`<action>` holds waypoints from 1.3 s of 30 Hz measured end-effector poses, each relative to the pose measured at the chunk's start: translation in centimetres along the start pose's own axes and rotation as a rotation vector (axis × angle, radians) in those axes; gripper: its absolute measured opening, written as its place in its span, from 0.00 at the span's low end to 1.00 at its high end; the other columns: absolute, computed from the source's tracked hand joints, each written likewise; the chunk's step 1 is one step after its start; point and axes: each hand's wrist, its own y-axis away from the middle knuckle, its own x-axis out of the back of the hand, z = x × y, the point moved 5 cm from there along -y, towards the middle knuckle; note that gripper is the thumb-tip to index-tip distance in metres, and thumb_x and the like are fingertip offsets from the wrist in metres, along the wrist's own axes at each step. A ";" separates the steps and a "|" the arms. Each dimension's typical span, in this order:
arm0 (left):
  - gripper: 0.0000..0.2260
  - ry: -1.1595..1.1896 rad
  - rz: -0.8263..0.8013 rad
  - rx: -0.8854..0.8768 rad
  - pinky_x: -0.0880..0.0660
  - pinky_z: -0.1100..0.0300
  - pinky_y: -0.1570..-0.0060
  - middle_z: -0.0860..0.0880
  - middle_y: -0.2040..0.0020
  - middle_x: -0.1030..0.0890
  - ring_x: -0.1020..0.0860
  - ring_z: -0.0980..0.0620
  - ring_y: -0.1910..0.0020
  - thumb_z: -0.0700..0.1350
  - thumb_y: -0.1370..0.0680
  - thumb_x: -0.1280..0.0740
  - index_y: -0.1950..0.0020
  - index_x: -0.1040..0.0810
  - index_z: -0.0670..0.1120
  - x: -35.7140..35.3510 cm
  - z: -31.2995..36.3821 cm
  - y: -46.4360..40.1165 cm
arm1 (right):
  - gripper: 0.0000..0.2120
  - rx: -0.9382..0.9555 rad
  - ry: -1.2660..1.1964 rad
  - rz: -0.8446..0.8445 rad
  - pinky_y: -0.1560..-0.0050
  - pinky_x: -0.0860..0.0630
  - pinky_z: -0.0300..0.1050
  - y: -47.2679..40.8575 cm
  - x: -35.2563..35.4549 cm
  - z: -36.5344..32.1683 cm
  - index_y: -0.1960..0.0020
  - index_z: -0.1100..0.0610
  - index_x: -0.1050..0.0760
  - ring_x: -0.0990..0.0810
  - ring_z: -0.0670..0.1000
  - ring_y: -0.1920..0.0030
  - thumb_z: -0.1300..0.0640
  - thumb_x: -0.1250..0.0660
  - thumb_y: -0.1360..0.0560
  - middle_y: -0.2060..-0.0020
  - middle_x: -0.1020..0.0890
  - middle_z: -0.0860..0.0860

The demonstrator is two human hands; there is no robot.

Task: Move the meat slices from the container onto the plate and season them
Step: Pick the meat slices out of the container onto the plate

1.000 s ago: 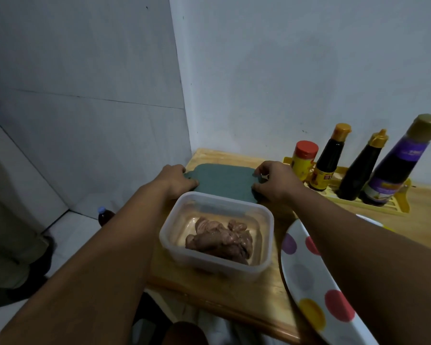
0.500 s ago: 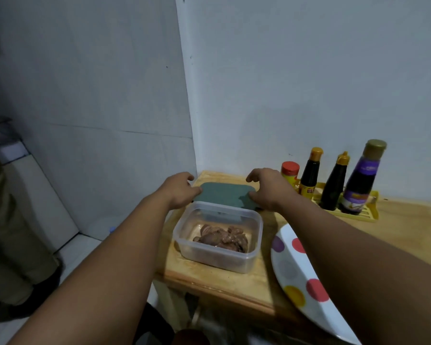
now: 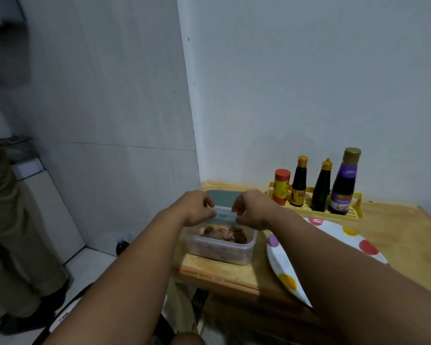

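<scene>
The brown meat slices (image 3: 224, 234) lie in the clear rectangular plastic container (image 3: 219, 250) on the wooden table (image 3: 396, 235), left of the white polka-dot plate (image 3: 281, 265). The left hand (image 3: 194, 207) and right hand (image 3: 253, 210) have curled fingers at its far rim; whether they grip it cannot be told. Steadying the container with one hand while lifting slices with the other looks wisest.
</scene>
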 end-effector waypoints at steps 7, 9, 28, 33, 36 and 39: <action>0.19 -0.083 -0.239 0.002 0.24 0.57 0.48 0.51 0.48 0.19 0.22 0.51 0.49 0.55 0.28 0.25 0.41 0.19 0.48 -2.5 1.0 0.7 | 0.17 0.022 0.159 -0.170 0.49 0.21 0.47 0.5 -2.7 -1.0 0.38 0.56 0.20 0.19 0.54 0.47 0.56 0.28 0.26 0.45 0.17 0.54; 0.18 -0.117 -0.291 0.035 0.23 0.54 0.47 0.51 0.49 0.18 0.21 0.50 0.49 0.58 0.28 0.26 0.44 0.16 0.48 -3.0 1.1 0.8 | 0.15 0.021 0.214 -0.201 0.52 0.22 0.46 0.6 -3.1 -1.0 0.40 0.56 0.19 0.19 0.55 0.49 0.55 0.28 0.26 0.48 0.16 0.54; 0.08 -0.157 -0.247 0.004 0.23 0.53 0.47 0.46 0.50 0.16 0.20 0.46 0.50 0.44 0.19 0.35 0.50 0.16 0.45 -3.7 0.3 0.3 | 0.12 0.001 0.337 -0.138 0.51 0.32 0.51 -0.4 -4.7 -0.1 0.43 0.52 0.22 0.25 0.53 0.52 0.49 0.33 0.24 0.50 0.18 0.51; 0.09 -0.159 -0.183 -0.008 0.24 0.53 0.49 0.47 0.50 0.17 0.21 0.47 0.51 0.44 0.19 0.37 0.51 0.18 0.46 -3.3 0.4 0.3 | 0.11 0.030 0.359 -0.058 0.40 0.34 0.57 0.0 -4.0 -0.1 0.47 0.51 0.24 0.22 0.54 0.48 0.46 0.37 0.23 0.54 0.22 0.50; 0.11 -0.169 -0.157 -0.026 0.24 0.54 0.49 0.47 0.50 0.17 0.21 0.47 0.51 0.43 0.18 0.40 0.50 0.18 0.46 -2.7 0.8 0.2 | 0.08 0.032 0.318 -0.042 0.39 0.35 0.58 0.3 -3.6 0.1 0.47 0.51 0.25 0.22 0.55 0.46 0.49 0.37 0.23 0.52 0.20 0.51; 0.12 -0.174 -0.125 -0.042 0.23 0.53 0.47 0.46 0.48 0.17 0.21 0.47 0.49 0.44 0.18 0.40 0.48 0.17 0.46 -2.0 1.1 0.2 | 0.09 0.025 0.237 -0.028 0.39 0.36 0.57 0.4 -3.4 0.4 0.45 0.50 0.25 0.23 0.55 0.43 0.51 0.36 0.24 0.48 0.19 0.50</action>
